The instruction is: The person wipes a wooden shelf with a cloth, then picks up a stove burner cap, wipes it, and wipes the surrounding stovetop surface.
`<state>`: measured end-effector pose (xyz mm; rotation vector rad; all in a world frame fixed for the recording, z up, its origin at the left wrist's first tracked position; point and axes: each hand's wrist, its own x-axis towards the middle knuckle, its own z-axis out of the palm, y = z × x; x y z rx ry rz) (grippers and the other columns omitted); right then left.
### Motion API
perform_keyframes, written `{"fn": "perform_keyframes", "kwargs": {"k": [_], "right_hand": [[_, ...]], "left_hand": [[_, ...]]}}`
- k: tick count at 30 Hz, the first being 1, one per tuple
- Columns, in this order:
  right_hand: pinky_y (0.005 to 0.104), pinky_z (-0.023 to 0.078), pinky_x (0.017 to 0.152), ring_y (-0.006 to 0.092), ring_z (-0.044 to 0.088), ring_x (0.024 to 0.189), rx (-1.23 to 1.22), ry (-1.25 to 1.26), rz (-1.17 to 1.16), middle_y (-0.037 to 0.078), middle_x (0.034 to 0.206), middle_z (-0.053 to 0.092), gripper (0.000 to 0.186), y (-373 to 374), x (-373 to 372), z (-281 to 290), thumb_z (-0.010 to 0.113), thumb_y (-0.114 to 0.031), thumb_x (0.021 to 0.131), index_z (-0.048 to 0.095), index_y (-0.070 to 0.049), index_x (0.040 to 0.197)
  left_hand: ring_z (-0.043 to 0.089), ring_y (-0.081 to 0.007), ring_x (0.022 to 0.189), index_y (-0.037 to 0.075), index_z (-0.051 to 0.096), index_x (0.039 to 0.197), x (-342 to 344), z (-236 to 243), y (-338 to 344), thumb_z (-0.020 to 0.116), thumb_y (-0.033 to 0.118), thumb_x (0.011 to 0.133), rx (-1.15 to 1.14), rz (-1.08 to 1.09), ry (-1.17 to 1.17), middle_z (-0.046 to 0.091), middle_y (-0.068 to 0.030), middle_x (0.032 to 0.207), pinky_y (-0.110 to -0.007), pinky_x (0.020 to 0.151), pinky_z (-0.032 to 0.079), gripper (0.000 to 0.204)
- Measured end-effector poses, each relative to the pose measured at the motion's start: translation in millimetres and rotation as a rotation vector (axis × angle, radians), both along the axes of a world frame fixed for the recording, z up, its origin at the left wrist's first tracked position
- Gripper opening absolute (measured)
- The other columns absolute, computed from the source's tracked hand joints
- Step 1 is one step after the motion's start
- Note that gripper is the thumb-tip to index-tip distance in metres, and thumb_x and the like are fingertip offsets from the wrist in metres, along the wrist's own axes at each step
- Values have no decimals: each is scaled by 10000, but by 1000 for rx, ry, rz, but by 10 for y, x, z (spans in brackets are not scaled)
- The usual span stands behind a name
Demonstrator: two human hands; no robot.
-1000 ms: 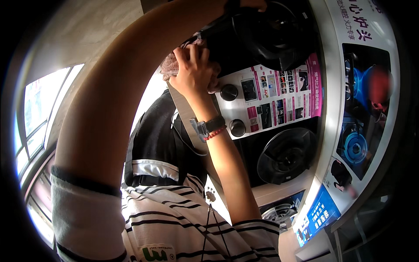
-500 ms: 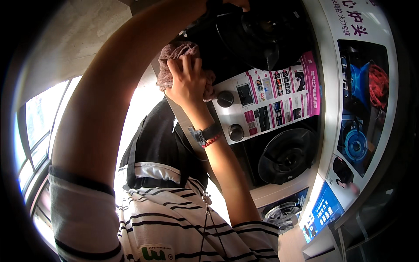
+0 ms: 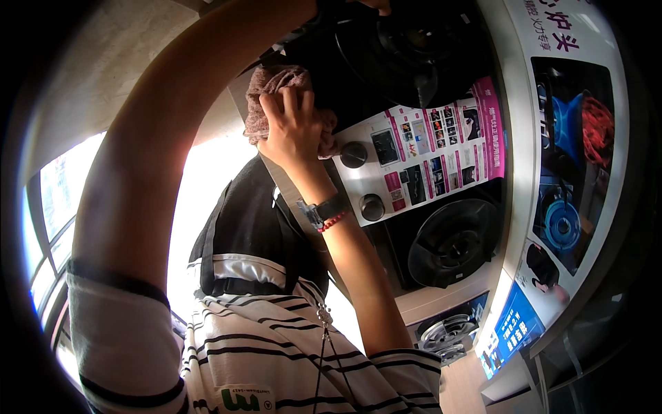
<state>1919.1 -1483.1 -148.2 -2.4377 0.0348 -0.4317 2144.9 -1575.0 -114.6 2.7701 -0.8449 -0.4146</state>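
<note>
My right hand [image 3: 293, 134] presses down on a brownish-pink cloth [image 3: 267, 77], fingers curled into its folds. The bunched cloth lies on the front edge of a gas stove [image 3: 393, 259], beside a dark round knob [image 3: 354, 154]. A second knob [image 3: 372, 206] sits closer to my right forearm. My left arm stretches up the left side to the far end of the stove. Only part of my left hand [image 3: 376, 5] shows at the top edge, near the upper burner [image 3: 420, 48]; its fingers are mostly cut off.
A printed sheet [image 3: 434, 155] with a magenta border covers the stove's middle. The lower burner [image 3: 455, 241] is black and round. Along the right rises a panel with pictures [image 3: 572, 159]. Another appliance [image 3: 448, 334] stands beyond the stove's near end.
My left upper arm has shifted slightly left and the whole view has moved a little. The right hand stays on the cloth, with almost no movement against the stove.
</note>
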Motion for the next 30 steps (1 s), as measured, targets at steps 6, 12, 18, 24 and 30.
{"fn": "perform_keyframes", "kwargs": {"k": [6,12,18,24,30], "right_hand": [[375,480,578,297,468,873,-10,7,-13,71,943,462,472,-1,8,-10,666,-87,459,521,-150,903],[373,486,598,293,471,881,-19,-15,-16,71,955,466,508,39,-3,-8,691,-96,452,524,-151,929],[375,490,608,293,473,888,-29,19,-14,67,968,471,522,30,-5,-19,698,-98,450,519,-150,938],[379,492,613,295,474,881,-43,25,-22,69,971,473,526,44,-12,-13,689,-88,444,515,-154,936],[384,486,611,301,473,881,-23,-10,-16,69,968,473,514,70,7,-29,678,-86,443,517,-155,927]], "left_hand": [[525,-450,1022,-113,338,1147,-88,241,-62,807,245,505,11,-4,-7,506,-310,1094,-482,815,475,872],[434,-450,1142,-99,263,1297,144,156,-94,743,382,565,181,34,65,333,-326,1309,-505,880,431,999],[384,-428,1198,-28,371,1296,302,65,-30,692,454,591,92,-86,200,322,-276,1354,-498,983,332,912],[338,-422,1233,-54,332,1302,4,66,105,670,441,624,-72,75,128,311,-299,1349,-471,1007,311,905],[343,-423,1217,-63,296,1302,-52,-143,225,656,408,688,-155,9,29,338,-307,1299,-460,1005,316,854]]}}
